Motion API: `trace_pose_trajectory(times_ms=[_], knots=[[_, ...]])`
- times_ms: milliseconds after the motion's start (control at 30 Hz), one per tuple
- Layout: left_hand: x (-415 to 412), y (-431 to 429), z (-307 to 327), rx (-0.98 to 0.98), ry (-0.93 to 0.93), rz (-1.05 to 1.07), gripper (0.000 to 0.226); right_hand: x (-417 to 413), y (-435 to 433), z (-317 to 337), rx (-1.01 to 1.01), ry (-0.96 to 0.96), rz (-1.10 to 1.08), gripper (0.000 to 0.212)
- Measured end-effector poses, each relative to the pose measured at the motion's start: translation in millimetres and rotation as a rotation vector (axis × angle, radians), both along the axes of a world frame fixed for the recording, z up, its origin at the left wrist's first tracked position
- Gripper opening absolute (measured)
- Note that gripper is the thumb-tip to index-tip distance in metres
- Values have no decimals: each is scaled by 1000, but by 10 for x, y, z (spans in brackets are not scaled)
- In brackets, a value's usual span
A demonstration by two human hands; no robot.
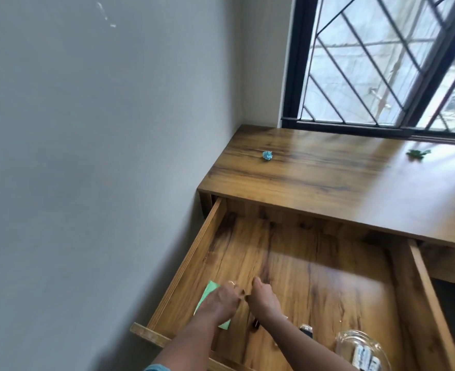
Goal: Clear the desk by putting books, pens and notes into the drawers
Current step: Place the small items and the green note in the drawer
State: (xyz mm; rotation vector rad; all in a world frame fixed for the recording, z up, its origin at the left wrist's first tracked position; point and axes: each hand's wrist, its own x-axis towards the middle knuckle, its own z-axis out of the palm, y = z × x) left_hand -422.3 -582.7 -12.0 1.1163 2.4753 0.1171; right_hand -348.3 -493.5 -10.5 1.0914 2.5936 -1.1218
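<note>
Desk (328, 178) and drawer (314, 263): brown woodgrain, dark streaks. Note (207, 293) pale green. Paper balls: blue (268, 155), green (417, 153). Wall (100, 156) grey. Window frame (298, 62) black.

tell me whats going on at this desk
A person has the left drawer pulled open and both hands down inside it. The left hand rests on a green note; the right hand is close beside it. A glass jar lies in the drawer. Two crumpled papers, blue and green, remain on the desk top.
</note>
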Motion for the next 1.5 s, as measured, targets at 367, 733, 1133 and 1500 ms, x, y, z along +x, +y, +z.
trace_pose_trajectory(times_ms=[367, 733, 1133, 1500], knots=[[484, 691, -36, 100, -86, -529, 49, 753, 424, 109, 114, -99, -371, 14], [1030, 817, 119, 146, -72, -670, 51, 1394, 499, 0, 190, -89, -499, 27], [1589, 137, -78, 262, 131, 54, 37, 1894, -60, 85, 353, 14, -421, 26], [1633, 119, -797, 238, -144, 1169, 64, 2414, -276, -233, 737, 147, 11, 66]])
